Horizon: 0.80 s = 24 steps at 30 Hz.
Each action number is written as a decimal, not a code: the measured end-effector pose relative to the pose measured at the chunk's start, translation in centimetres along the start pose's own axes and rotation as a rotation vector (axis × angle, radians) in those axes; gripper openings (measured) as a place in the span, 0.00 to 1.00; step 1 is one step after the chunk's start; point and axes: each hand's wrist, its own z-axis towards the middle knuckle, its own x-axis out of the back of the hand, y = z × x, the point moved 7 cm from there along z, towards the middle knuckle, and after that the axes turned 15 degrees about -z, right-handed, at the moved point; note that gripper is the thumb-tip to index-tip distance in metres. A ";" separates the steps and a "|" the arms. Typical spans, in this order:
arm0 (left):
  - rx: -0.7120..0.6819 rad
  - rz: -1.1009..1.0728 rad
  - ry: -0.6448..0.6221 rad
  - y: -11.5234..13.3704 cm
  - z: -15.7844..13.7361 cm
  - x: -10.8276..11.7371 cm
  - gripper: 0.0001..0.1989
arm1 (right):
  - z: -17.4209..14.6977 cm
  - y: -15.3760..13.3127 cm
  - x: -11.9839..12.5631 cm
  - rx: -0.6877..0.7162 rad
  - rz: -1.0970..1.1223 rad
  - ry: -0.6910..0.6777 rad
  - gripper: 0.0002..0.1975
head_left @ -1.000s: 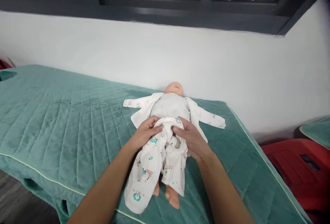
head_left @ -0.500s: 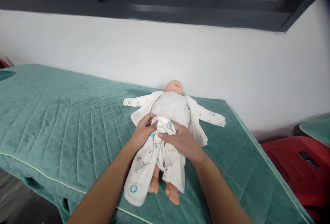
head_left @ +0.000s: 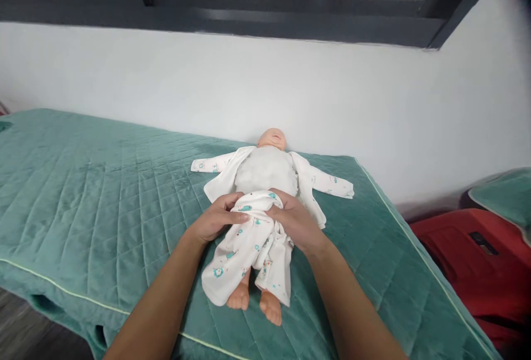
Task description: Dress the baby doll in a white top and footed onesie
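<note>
A baby doll point(head_left: 271, 139) lies on its back, its head toward the wall and its bare feet point(head_left: 270, 307) toward me. An open white printed jacket point(head_left: 309, 175) covers its arms, and its white torso point(head_left: 265, 169) shows between the front flaps. White printed baby pants point(head_left: 244, 244) lie over the doll's legs, bunched at the waist. My left hand point(head_left: 218, 217) pinches the waist's left side, thumb on top. My right hand point(head_left: 296, 222) grips the right side, its fingers partly hidden behind the cloth.
The doll rests on a bed with a green quilted cover point(head_left: 124, 194), close to the white wall point(head_left: 232, 83). A dark window frame point(head_left: 249, 17) runs above. Beyond the bed's right edge stands a red plastic object point(head_left: 460, 249) with green cloth point(head_left: 504, 194) behind it.
My left hand has shifted outward to the left, spreading the waist of the pants wider. The left pant leg has drawn up a little. The whole view has shifted slightly.
</note>
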 end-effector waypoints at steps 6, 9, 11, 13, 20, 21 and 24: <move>-0.096 -0.127 0.108 0.7 -0.4 -0.3 0.14 | -0.6 -1.9 -1.8 0.026 -0.172 -0.215 0.23; -0.095 -0.105 0.140 0.5 -0.4 -0.1 0.14 | -0.7 -1.6 -1.7 -0.018 -0.151 -0.181 0.22; -0.100 -0.069 0.152 0.2 -0.3 0.2 0.14 | -0.6 -1.2 -1.4 -0.035 -0.062 -0.132 0.21; -0.089 -0.029 0.133 -0.1 -0.2 0.4 0.17 | -0.5 -0.7 -1.0 -0.049 0.034 -0.079 0.19; 0.040 0.078 -0.154 -0.3 -0.6 -0.8 0.29 | -0.3 -0.5 0.2 -0.030 -0.045 0.118 0.12; 0.075 0.096 -0.160 -0.5 -0.6 -0.9 0.27 | -0.2 -0.6 0.2 -0.031 -0.077 0.130 0.12; 0.079 0.060 -0.090 -0.8 -0.5 -0.3 0.17 | -0.2 -0.8 0.1 -0.050 -0.166 0.129 0.12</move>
